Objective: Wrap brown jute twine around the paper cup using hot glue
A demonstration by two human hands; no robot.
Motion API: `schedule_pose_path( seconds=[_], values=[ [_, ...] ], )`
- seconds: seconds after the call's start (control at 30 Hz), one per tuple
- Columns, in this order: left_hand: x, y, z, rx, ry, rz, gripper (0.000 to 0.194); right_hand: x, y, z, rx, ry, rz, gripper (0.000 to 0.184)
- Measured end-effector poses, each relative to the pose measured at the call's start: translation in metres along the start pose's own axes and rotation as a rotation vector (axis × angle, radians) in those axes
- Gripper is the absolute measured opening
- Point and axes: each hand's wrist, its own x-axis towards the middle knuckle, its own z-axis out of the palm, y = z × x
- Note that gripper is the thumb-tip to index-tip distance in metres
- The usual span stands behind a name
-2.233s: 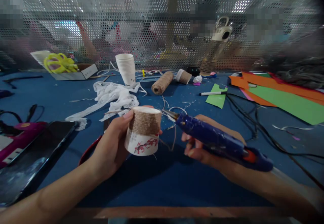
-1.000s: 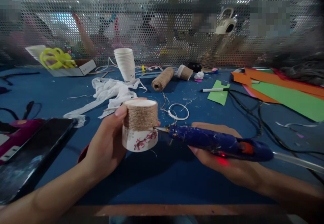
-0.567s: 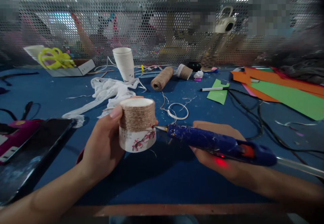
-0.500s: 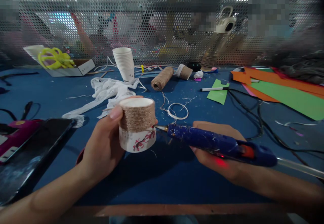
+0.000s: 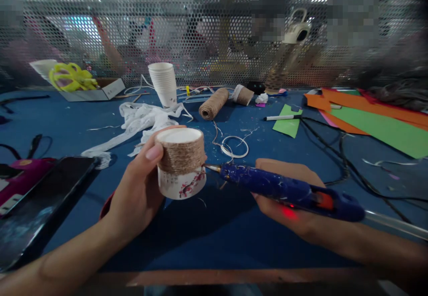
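Observation:
A paper cup (image 5: 182, 184) with a red blossom print, its upper half wound with brown twine (image 5: 182, 157), is tilted slightly in my left hand (image 5: 138, 184). My left thumb presses the near side by the rim; the other fingers are mostly hidden behind the cup. My right hand (image 5: 284, 175) is closed around a blue hot glue gun (image 5: 267, 181) with a clear glue stick (image 5: 394, 224) sticking out of its back. The metal nozzle touches or nearly touches the cup's right side, at the lower edge of the twine. A red light glows under the gun.
Behind the cup lie white lace ribbon (image 5: 143, 117), a twine roll (image 5: 214, 103) and a white ring (image 5: 235, 147). Stacked paper cups (image 5: 163, 84) stand farther back. A phone (image 5: 50, 207) lies left; coloured paper (image 5: 384, 122) and black cables (image 5: 344, 153) lie right.
The cup has turned a little in my left hand, its blossom print shifting to the right. The glue gun's nozzle stays at the twine's lower edge.

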Motion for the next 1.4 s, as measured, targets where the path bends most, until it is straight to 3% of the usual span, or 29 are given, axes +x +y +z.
schedule_pose_path(
  seconds=[0.2, 0.5, 0.73, 0.97, 1.4],
  values=[
    [0.0014, -0.0019, 0.0007, 0.039, -0.014, 0.011, 0.028, -0.0007, 0.0010, -0.0012, -0.039, -0.054, -0.036, 0.024],
    [-0.0004, -0.0005, 0.0004, -0.011, -0.017, -0.006, 0.032, -0.0012, 0.0001, -0.0002, -0.008, -0.019, -0.017, 0.024],
    [-0.0024, -0.0057, -0.0047, 0.036, -0.035, 0.009, 0.064, -0.0006, 0.0002, 0.0010, 0.012, 0.006, -0.003, 0.026],
    [-0.0009, -0.0076, -0.0052, 0.029, -0.062, -0.021, 0.063, -0.0036, 0.0006, -0.0039, -0.055, -0.083, -0.034, 0.025],
    [-0.0056, -0.0042, -0.0083, -0.007, -0.050, -0.013, 0.060, -0.0003, 0.0016, -0.0011, -0.041, -0.025, -0.008, 0.025]
  ],
)
